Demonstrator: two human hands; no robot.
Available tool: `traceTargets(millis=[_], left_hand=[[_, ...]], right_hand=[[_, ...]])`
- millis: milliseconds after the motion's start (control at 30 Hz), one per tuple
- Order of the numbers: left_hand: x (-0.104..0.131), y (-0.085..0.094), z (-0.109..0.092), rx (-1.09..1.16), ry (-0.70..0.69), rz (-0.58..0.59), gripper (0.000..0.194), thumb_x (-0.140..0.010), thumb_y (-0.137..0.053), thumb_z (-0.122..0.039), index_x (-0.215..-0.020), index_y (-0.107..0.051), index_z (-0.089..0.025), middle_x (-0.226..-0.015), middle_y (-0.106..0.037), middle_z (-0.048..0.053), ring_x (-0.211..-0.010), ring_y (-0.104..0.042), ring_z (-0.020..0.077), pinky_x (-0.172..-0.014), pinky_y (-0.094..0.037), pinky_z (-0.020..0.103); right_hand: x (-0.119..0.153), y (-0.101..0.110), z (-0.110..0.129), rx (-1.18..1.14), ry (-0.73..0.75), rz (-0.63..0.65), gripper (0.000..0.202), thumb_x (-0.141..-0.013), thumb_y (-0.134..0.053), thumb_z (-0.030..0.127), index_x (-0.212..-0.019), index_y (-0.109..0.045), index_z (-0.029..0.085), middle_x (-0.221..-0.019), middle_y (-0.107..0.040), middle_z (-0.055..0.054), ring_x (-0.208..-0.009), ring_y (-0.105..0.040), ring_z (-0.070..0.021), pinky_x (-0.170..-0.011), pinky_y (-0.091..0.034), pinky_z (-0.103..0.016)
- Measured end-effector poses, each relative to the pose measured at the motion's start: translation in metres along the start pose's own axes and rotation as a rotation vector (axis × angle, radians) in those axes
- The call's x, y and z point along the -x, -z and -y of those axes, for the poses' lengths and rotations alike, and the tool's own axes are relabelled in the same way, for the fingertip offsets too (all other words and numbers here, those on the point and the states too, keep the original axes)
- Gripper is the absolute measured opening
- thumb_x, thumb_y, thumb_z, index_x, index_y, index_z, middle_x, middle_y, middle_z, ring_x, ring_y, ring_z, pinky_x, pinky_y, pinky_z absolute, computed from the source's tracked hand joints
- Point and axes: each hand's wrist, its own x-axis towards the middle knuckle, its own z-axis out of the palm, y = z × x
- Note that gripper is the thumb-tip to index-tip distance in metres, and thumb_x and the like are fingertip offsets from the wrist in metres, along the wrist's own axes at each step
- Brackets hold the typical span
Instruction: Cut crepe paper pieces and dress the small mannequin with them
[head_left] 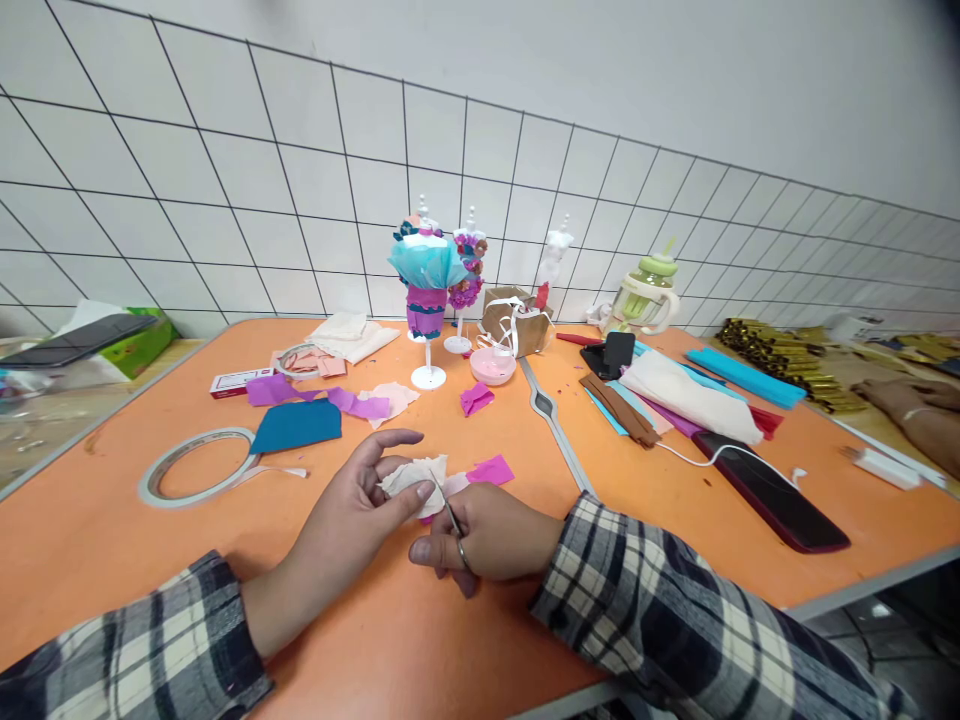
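Between thumb and fingers, my left hand (364, 500) pinches a crumpled piece of white crepe paper (409, 487). My right hand (487, 535) grips small scissors (453, 520), whose blades reach to the right edge of that white piece. Most of the scissors' handle is hidden by my fingers. Just beyond my right hand lies a magenta paper scrap (491, 470). A blue paper piece (296, 427) and a roll of tape (199, 490) lie to the left of my left hand.
Small dress forms (427, 310) decorated with paper stand at the back, beside a pink bowl (493, 366). Right of them are a green-lidded bottle (646, 295), rolled crepe paper (690, 395) and a phone (780, 495). Another person's hand (911, 410) rests at the far right.
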Motion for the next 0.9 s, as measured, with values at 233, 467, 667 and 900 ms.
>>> traceTargets(millis=[233, 467, 667, 900], left_hand=[[0.0005, 0.0, 0.0001, 0.006, 0.007, 0.027, 0.044, -0.082, -0.064, -0.03, -0.12, -0.041, -0.023, -0.075, -0.063, -0.003, -0.068, -0.063, 0.0152, -0.061, -0.048, 0.024], [0.0015, 0.0048, 0.0033, 0.076, -0.02, 0.043, 0.04, -0.087, -0.06, -0.036, -0.121, -0.043, -0.025, -0.082, -0.064, -0.001, -0.073, -0.061, 0.0156, -0.065, -0.047, 0.025], [0.0003, 0.0037, 0.0004, 0.013, 0.006, -0.024, 0.045, -0.082, -0.065, -0.037, -0.119, -0.044, -0.023, -0.079, -0.062, -0.002, -0.07, -0.059, 0.0157, -0.064, -0.045, 0.026], [-0.0005, 0.0003, -0.0029, 0.032, 0.038, 0.033, 0.049, -0.079, -0.067, -0.034, -0.119, -0.041, -0.022, -0.075, -0.066, -0.002, -0.069, -0.063, 0.0168, -0.065, -0.047, 0.027]], right_hand=[[0.0007, -0.0001, 0.0012, 0.024, 0.05, -0.008, 0.047, -0.077, -0.064, 0.06, -0.064, -0.056, 0.015, -0.05, -0.058, 0.002, -0.051, -0.053, -0.0089, -0.056, -0.039, -0.02], [-0.0004, -0.0013, -0.0006, 0.029, -0.01, -0.027, 0.041, -0.08, -0.063, 0.054, -0.068, -0.059, 0.015, -0.048, -0.057, 0.003, -0.05, -0.053, -0.0092, -0.056, -0.041, -0.02], [0.0003, -0.0006, -0.0008, 0.071, -0.014, -0.02, 0.04, -0.081, -0.062, 0.052, -0.065, -0.058, 0.016, -0.049, -0.057, 0.003, -0.051, -0.051, -0.0087, -0.055, -0.039, -0.02], [0.002, 0.001, -0.0017, 0.078, 0.02, -0.009, 0.045, -0.079, -0.062, 0.06, -0.068, -0.054, 0.016, -0.054, -0.058, 0.003, -0.051, -0.051, -0.0083, -0.052, -0.036, -0.02]])
